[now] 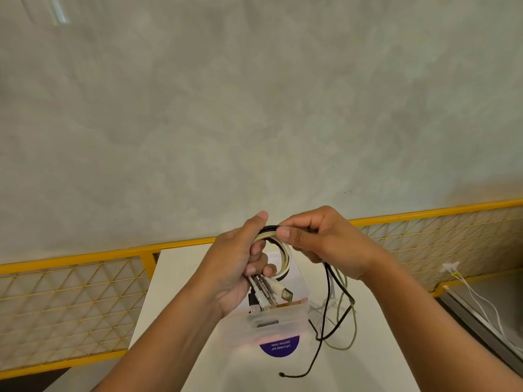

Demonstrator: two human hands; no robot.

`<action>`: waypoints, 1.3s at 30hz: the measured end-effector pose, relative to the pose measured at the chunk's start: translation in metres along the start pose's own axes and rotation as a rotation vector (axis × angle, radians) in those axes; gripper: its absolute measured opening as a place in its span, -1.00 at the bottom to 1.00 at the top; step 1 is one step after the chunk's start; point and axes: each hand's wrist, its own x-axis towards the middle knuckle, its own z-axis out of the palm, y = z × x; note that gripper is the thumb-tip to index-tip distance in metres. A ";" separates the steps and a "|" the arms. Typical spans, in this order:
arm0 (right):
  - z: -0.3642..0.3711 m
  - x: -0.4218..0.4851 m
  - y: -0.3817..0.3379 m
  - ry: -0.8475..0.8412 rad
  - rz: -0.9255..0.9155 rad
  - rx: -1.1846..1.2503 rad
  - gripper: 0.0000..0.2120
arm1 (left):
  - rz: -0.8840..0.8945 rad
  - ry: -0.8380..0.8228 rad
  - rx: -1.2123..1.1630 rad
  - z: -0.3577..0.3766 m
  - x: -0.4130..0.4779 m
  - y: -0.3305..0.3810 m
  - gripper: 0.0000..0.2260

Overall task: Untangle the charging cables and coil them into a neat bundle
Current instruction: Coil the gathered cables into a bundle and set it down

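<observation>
The coiled charging cables (284,260), black and white strands together, hung in the air between the two hands, above a clear plastic box (285,321) on the white table (175,278). The left hand (237,267) had its fingers curled round the near side of the loop, with the USB plugs (273,292) poking out just below them. The right hand (325,241) pinched the top of the loop between thumb and forefinger, and the loose tails (328,306) dropped from under it to the table beside the box.
</observation>
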 end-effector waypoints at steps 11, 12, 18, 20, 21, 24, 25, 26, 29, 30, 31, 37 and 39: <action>0.008 -0.006 0.004 0.019 -0.088 0.168 -0.70 | -0.050 -0.056 -0.256 0.001 -0.001 0.002 -0.53; 0.011 -0.007 0.003 0.016 -0.098 0.173 -0.72 | -0.040 -0.049 -0.263 0.000 0.000 0.002 -0.52; 0.021 -0.005 0.003 0.090 -0.093 0.131 -0.74 | -0.066 -0.052 -0.246 -0.008 0.007 -0.004 -0.53; 0.018 -0.006 0.003 0.068 -0.052 0.098 -0.76 | -0.071 -0.113 -0.067 -0.018 0.009 -0.004 -0.55; 0.017 -0.006 0.002 0.051 -0.031 0.061 -0.77 | -0.063 -0.148 0.059 -0.023 0.009 -0.001 -0.55; 0.018 -0.002 -0.001 -0.054 0.007 -0.129 -0.80 | 0.041 -0.164 0.536 -0.030 0.008 0.007 -0.45; 0.020 0.000 -0.002 -0.098 0.004 -0.192 -0.83 | 0.077 -0.150 0.677 -0.028 0.007 0.008 -0.42; 0.021 0.001 -0.002 -0.136 0.007 -0.225 -0.85 | 0.110 -0.139 0.773 -0.025 0.006 0.008 -0.41; 0.021 0.005 -0.004 -0.134 0.044 -0.264 -0.91 | 0.148 -0.148 0.836 -0.018 0.001 0.003 -0.38; 0.021 0.006 -0.005 -0.120 0.045 -0.265 -0.92 | 0.148 -0.139 0.811 -0.017 0.002 0.000 -0.37; 0.019 0.006 -0.006 -0.113 0.033 -0.252 -0.91 | 0.150 -0.120 0.768 -0.016 0.003 -0.002 -0.37; 0.009 0.003 -0.011 -0.088 -0.014 -0.179 -0.88 | 0.155 -0.028 0.512 -0.005 0.005 -0.008 -0.49; 0.007 0.004 -0.010 -0.062 -0.020 -0.213 -0.85 | 0.143 -0.019 0.491 -0.001 0.005 -0.008 -0.52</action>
